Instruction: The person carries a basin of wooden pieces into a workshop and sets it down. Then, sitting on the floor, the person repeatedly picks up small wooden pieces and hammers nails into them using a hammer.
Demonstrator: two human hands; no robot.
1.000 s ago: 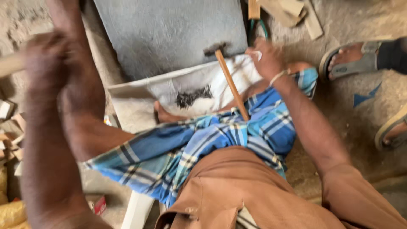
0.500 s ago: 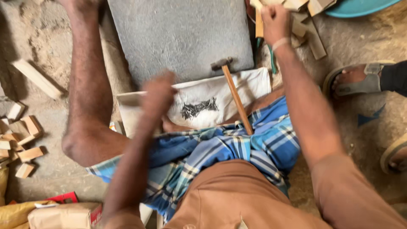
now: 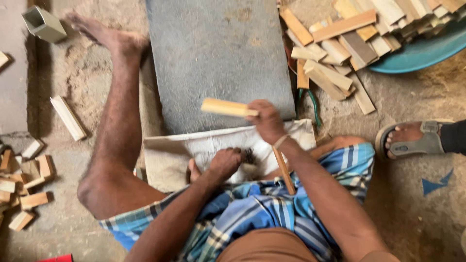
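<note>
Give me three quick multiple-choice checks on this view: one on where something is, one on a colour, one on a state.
1. Where is the pile of loose wooden pieces?
A. At the top right, beside the grey slab
B. On the person's lap
C. On the sandalled foot

2. What colour is the basin at the top right edge?
A. Red
B. Teal blue
C. Yellow

3. What is the right hand doing?
A. Lying open on the floor
B. Holding a light wooden strip over the slab
C. Gripping the sandal

Answers:
1. A, the pieces lie heaped right of the grey slab.
2. B, its curved rim shows teal blue under the wood.
3. B, its fingers close on the end of the wooden strip, held level above the slab; the left hand rests lower, on the white cloth.
</note>
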